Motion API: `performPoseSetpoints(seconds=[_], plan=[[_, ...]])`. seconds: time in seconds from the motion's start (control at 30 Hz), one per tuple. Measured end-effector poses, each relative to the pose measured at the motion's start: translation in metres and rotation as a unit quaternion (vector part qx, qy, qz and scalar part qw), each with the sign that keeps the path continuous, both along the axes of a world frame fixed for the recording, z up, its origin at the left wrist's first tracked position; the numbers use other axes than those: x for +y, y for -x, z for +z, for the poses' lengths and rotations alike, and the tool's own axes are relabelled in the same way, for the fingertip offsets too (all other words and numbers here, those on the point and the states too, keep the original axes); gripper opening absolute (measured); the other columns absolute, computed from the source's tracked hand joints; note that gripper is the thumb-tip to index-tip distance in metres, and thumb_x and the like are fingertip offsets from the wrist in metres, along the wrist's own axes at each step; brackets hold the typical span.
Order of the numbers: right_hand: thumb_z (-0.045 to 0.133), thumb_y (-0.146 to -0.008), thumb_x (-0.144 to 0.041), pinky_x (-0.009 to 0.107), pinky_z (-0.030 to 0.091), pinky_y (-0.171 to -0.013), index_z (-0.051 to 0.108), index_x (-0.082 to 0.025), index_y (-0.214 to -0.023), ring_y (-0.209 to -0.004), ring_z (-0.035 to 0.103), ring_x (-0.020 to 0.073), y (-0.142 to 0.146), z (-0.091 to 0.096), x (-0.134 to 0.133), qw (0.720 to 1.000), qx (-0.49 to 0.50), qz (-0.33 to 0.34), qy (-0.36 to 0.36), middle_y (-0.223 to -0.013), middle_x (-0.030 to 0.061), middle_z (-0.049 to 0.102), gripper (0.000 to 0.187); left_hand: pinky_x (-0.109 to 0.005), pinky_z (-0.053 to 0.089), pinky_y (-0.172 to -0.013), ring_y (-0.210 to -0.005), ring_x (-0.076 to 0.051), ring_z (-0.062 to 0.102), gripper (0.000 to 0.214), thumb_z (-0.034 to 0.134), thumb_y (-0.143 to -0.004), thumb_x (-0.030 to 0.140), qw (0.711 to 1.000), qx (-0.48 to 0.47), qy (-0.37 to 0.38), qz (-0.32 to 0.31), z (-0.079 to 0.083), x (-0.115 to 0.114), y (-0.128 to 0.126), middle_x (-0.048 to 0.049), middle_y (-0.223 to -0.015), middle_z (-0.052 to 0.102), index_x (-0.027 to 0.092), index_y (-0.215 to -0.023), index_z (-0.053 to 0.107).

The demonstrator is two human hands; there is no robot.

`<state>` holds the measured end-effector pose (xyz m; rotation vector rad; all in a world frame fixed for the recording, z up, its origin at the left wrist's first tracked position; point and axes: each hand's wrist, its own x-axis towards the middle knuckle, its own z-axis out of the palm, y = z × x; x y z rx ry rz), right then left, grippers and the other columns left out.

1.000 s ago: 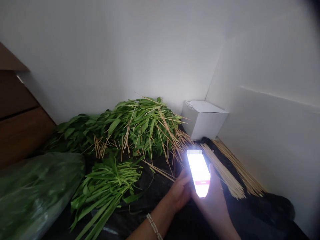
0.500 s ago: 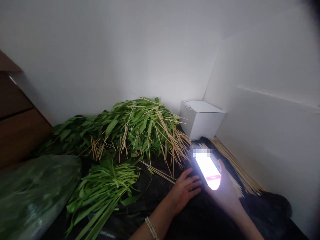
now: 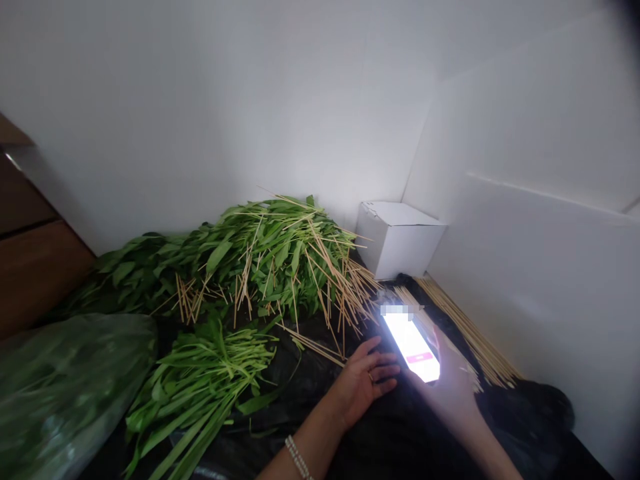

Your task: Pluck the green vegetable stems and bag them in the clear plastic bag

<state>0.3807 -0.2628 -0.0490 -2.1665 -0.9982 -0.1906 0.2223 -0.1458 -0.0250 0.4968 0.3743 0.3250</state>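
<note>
My right hand (image 3: 447, 387) is wrapped round a smartphone (image 3: 411, 347) whose screen glows bright white with a pink bar near its lower end. Just left of the phone, my left hand (image 3: 367, 380) has its fingers apart and holds nothing; a ring and a beaded bracelet are on it. Beyond the hands lies a large heap of leafy green stalks (image 3: 285, 247) with thin wooden sticks (image 3: 330, 293) poking out of it. A smaller bunch of greens (image 3: 215, 367) rests nearer, left of my left hand.
Black plastic sheeting (image 3: 280, 440) covers the surface. A white box (image 3: 403, 237) stands in the back corner, with long wooden sticks (image 3: 465, 333) along the right wall. At the left are a clear plastic bag (image 3: 75, 380) of greens and brown wooden furniture (image 3: 40, 267).
The whole view has shifted slightly, so most things sit a little further left. The phone stays in my right hand, and my left hand remains beside it with fingers apart.
</note>
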Motion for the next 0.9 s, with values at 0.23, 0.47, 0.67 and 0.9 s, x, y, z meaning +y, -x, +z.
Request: performPoseSetpoints(seconds=[0.23, 0.47, 0.67, 0.9], plan=[[0.044, -0.087, -0.051, 0.041, 0.046, -0.085, 0.067, -0.021, -0.102, -0.096, 0.062, 0.0276, 0.008, 0.024, -0.027, 0.994, 0.047, -0.079, -0.058, -0.101, 0.0095, 0.069, 0.041, -0.023, 0.047, -0.066, -0.074, -0.013, 0.065, 0.018, 0.075, -0.07, 0.016, 1.0, 0.014, -0.02, 0.011, 0.005, -0.001, 0.001, -0.0035, -0.081, 0.067, 0.014, -0.081, 0.061], [0.039, -0.086, -0.053, 0.035, 0.044, -0.066, 0.064, -0.024, -0.078, -0.07, 0.061, 0.0244, 0.018, 0.042, -0.034, 0.988, 0.097, -0.121, -0.02, -0.07, 0.0039, 0.065, 0.038, -0.014, 0.037, -0.047, -0.056, -0.008, 0.058, 0.017, 0.064, -0.085, 0.03, 1.0, 0.0, 0.017, 0.017, 0.024, 0.002, 0.009, 0.0003, -0.069, 0.062, 0.017, -0.081, 0.054], [0.035, -0.09, -0.053, 0.036, 0.046, -0.073, 0.059, -0.023, -0.095, -0.085, 0.063, 0.0257, 0.023, 0.033, -0.033, 0.985, 0.099, -0.123, -0.071, -0.087, 0.0052, 0.071, 0.039, -0.015, 0.035, -0.046, -0.055, -0.009, 0.057, 0.039, 0.046, -0.093, 0.047, 1.0, -0.013, 0.015, -0.012, 0.045, 0.005, 0.033, -0.0019, -0.067, 0.058, 0.014, -0.073, 0.055], [0.045, -0.087, -0.053, 0.04, 0.049, -0.077, 0.066, -0.023, -0.087, -0.085, 0.064, 0.0269, 0.053, 0.034, -0.03, 0.99, -0.039, -0.063, -0.123, -0.089, 0.0081, 0.07, 0.037, -0.018, 0.035, -0.048, -0.058, -0.011, 0.056, 0.043, 0.043, -0.093, 0.05, 0.993, -0.038, -0.107, 0.021, 0.069, 0.015, 0.076, -0.0032, -0.069, 0.058, 0.015, -0.074, 0.061]])
